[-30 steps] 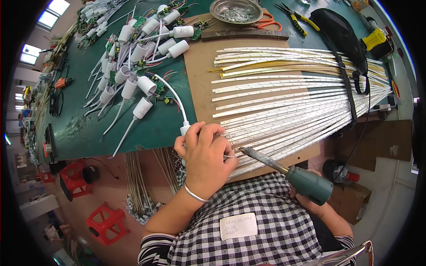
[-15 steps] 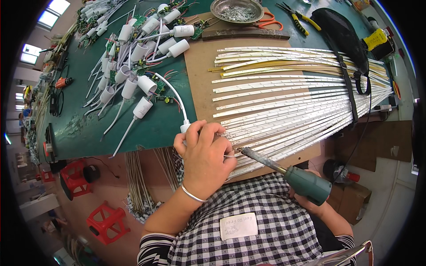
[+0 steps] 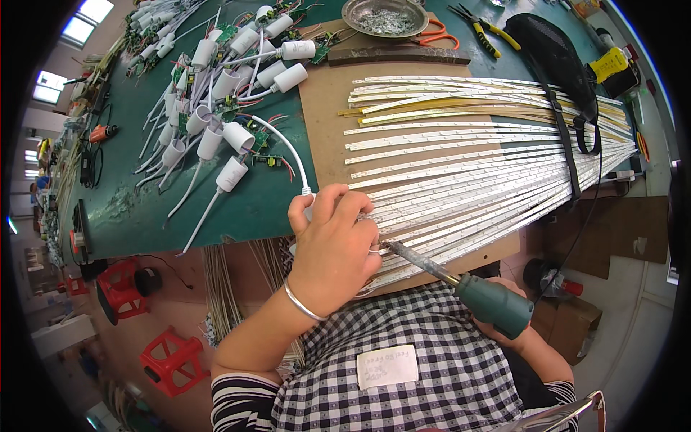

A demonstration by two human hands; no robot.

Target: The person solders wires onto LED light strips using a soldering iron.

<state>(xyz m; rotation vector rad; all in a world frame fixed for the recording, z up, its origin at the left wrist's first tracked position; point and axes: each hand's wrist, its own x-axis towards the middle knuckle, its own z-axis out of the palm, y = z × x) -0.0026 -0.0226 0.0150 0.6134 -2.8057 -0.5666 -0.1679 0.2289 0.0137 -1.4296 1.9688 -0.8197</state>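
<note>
My left hand (image 3: 335, 248) is closed at the left ends of the LED strips (image 3: 432, 194), its fingers around a white plastic end cap (image 3: 309, 210) mostly hidden under them. A white cable (image 3: 291, 150) runs up from this cap. By my left thumb, a thin white wire (image 3: 375, 251) meets the tip of a soldering iron (image 3: 497, 306). The iron's green handle is gripped from below by my right hand (image 3: 497, 334), most of it hidden behind the handle. The long, narrow strips lie side by side on a brown board (image 3: 327, 122).
Several white caps with cables and circuit boards (image 3: 232, 176) are heaped on the green table (image 3: 122, 209) at left. A metal bowl (image 3: 384, 17), orange-handled scissors (image 3: 439, 34), pliers (image 3: 484, 32) and a black mesh bag (image 3: 551, 57) lie at the far side. Red stools (image 3: 173, 360) stand lower left.
My left hand has shifted slightly up, its wrist moving left, and the cap with its cable went up a little. The iron's handle has dropped slightly, its tip staying near my left thumb.
</note>
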